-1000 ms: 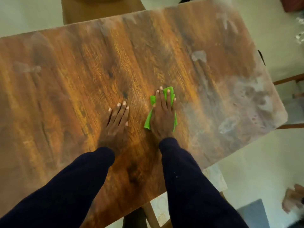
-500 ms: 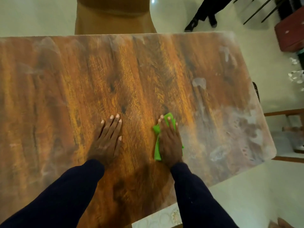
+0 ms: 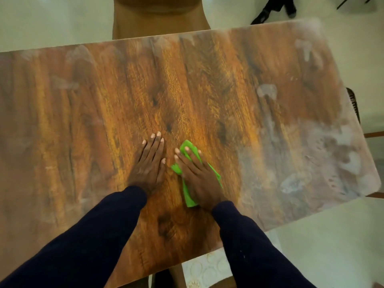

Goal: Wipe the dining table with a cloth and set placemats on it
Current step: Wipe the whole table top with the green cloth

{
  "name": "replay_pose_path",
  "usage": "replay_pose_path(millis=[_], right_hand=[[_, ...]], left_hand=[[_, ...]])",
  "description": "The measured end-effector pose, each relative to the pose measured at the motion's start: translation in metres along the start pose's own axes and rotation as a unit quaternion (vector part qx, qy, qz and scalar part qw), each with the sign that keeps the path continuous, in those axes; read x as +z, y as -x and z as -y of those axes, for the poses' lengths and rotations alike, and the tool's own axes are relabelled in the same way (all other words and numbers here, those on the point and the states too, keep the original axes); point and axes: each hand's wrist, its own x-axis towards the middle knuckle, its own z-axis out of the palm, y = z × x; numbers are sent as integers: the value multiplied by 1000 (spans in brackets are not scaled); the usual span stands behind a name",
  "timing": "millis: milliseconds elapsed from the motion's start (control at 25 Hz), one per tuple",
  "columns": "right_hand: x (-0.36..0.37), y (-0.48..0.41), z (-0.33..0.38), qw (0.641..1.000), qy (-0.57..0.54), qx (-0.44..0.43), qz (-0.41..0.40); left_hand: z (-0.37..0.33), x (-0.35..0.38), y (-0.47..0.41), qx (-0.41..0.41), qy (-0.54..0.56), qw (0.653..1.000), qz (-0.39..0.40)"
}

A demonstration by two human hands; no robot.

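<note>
The wooden table (image 3: 207, 90) fills most of the view, and its left end is cut off by the frame. Its far edge meets a brown chair (image 3: 158, 21), and its right end is rounded over pale floor. Both hands lie near the near edge, close together. The left hand (image 3: 149, 163) lies flat on bare wood, fingers straight. The right hand (image 3: 197, 177) presses the green cloth (image 3: 188, 196) flat under spread fingers and covers most of it. Broad wood lies open beyond them. Cloudy smears (image 3: 332, 159) cover the right end.
</note>
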Motion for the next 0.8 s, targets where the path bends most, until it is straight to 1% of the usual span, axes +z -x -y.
replay_pose_path(millis=[120, 200, 320, 360, 440, 520, 600, 640, 720, 800], right_hand=[[-12, 33, -45, 995, -25, 79, -47], [-16, 12, -65, 988, -18, 131, -80], [-15, -44, -56, 963, -2, 242, -120], [-12, -55, -47, 956, 2, 267, -125], [-6, -59, -27, 953, 7, 276, -125], [3, -35, -1, 963, -1, 246, -111], [13, 12, 28, 974, -14, 211, -78], [19, 42, 40, 976, -21, 208, -64], [31, 103, 52, 970, -28, 235, -59], [35, 154, 44, 953, -25, 293, -73]], left_hand=[[1, 0, 1, -8, -1, 1000, -1], [0, 0, 1, -10, -2, 1000, 0], [2, 0, 3, -4, 4, 1000, 12], [3, 0, 4, -1, 0, 1000, 16], [0, -1, 2, 9, -7, 1000, 23], [-3, -1, 3, 38, -12, 999, 32], [-2, -2, 6, 63, -10, 997, 34], [-4, -3, 5, 66, -2, 997, 34], [-15, 0, -7, 53, 24, 998, 27], [-47, 13, -33, 59, 55, 996, 33]])
